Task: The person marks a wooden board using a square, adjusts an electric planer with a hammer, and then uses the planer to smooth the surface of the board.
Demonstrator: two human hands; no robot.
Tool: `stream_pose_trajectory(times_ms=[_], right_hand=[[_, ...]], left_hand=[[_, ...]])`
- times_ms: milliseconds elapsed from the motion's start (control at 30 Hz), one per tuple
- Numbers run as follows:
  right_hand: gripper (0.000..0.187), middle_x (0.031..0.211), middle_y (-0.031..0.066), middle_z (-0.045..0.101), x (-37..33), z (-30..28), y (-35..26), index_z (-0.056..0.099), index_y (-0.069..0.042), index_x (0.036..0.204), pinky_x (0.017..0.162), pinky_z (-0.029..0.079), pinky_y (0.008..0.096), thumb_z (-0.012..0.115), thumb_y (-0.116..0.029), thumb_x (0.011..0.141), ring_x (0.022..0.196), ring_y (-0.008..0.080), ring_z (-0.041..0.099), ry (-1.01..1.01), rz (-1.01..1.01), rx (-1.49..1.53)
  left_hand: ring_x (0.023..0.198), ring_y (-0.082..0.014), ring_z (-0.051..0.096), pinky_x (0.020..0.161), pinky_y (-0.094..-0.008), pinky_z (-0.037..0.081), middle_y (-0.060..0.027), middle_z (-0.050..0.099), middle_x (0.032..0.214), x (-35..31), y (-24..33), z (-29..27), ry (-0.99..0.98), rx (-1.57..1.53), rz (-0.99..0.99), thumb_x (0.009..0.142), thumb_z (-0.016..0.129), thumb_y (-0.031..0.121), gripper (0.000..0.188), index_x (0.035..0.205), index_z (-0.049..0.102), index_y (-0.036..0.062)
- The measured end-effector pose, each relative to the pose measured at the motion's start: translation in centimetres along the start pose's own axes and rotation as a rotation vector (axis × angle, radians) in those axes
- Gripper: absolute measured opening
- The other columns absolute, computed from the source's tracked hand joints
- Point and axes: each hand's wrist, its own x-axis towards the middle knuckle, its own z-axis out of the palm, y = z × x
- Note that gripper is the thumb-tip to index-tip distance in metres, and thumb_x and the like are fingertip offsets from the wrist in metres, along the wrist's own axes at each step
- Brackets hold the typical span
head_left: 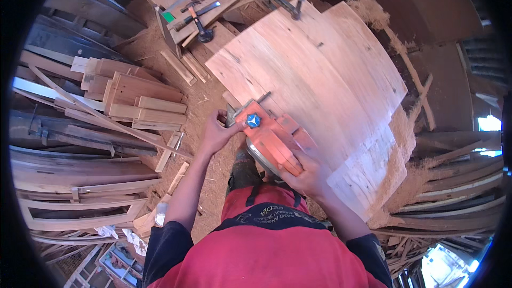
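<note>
An orange electric planer (272, 137) with a blue knob (253, 120) lies at the near left edge of a wide panel of joined wooden boards (314, 69). My right hand (306, 173) is wrapped round its rear handle. At the front end, my left hand (221, 130) pinches the tool's edge, the thumb reaching the body beside the knob and the fingers at a metal plate. A short dark rod sticks out from the tool's front over the panel. The underside of the tool is hidden.
A clamp (296, 8) grips the panel's far edge. A hammer (201, 29) lies on wood at the far left. Stacked boards (146, 98) and long planks (80, 173) fill the left side. Sawdust (397, 181) heaps along the panel's right edge; more timber (453, 186) lies beyond.
</note>
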Motion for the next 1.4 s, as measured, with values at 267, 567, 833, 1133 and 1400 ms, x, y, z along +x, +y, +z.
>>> stream_pose_trajectory(times_ms=[267,567,833,1133,1400], right_hand=[[0.034,0.085,0.02,0.071,14.6,5.3,-6.7,0.072,-0.006,0.104,0.069,0.056,0.0448,0.076,-0.03,0.08,0.072,0.0387,0.07,-0.002,-0.191,-0.09],[0.039,0.088,0.0262,0.07,24.9,12.2,-9.3,0.069,0.0,0.101,0.078,0.056,0.0504,0.072,-0.033,0.082,0.082,0.0439,0.069,0.044,-0.266,0.091],[0.044,0.107,0.0233,0.07,6.8,3.2,-1.0,0.068,-0.004,0.113,0.084,0.054,0.0467,0.072,-0.039,0.087,0.097,0.0395,0.069,-0.011,-0.148,-0.031],[0.055,0.105,0.0199,0.07,-21.7,-10.1,10.6,0.068,-0.002,0.112,0.08,0.056,0.0445,0.088,-0.028,0.068,0.096,0.0383,0.069,0.017,0.064,-0.125],[0.047,0.086,0.018,0.071,-16.6,-7.8,8.7,0.069,0.001,0.108,0.066,0.056,0.0402,0.082,-0.018,0.067,0.075,0.0357,0.071,0.063,-0.053,-0.092]], left_hand=[[0.08,-0.0151,0.064,0.071,-0.0315,0.053,-0.0113,0.071,0.089,12.8,-2.4,-10.8,0.045,-0.016,0.021,0.072,0.09,0.045,0.069,0.108,0.068,-0.009],[0.092,-0.0148,0.066,0.081,-0.0291,0.052,-0.0107,0.073,0.107,21.0,-2.9,-19.5,0.113,-0.053,-0.016,0.088,0.078,0.046,0.063,0.121,0.068,-0.0069],[0.079,-0.0111,0.062,0.065,-0.027,0.049,-0.0047,0.069,0.096,7.0,-1.5,-5.8,-0.125,-0.089,-0.042,0.088,0.077,0.046,0.063,0.126,0.064,-0.0035],[0.079,-0.022,0.061,0.069,-0.0383,0.05,-0.0111,0.061,0.089,-17.0,3.0,15.0,-0.252,0.084,0.045,0.068,0.09,0.051,0.075,0.108,0.053,-0.0009],[0.078,-0.0223,0.061,0.069,-0.0372,0.051,-0.0123,0.062,0.088,-13.4,2.3,12.1,-0.25,0.055,-0.016,0.067,0.091,0.05,0.077,0.107,0.054,-0.0041]])
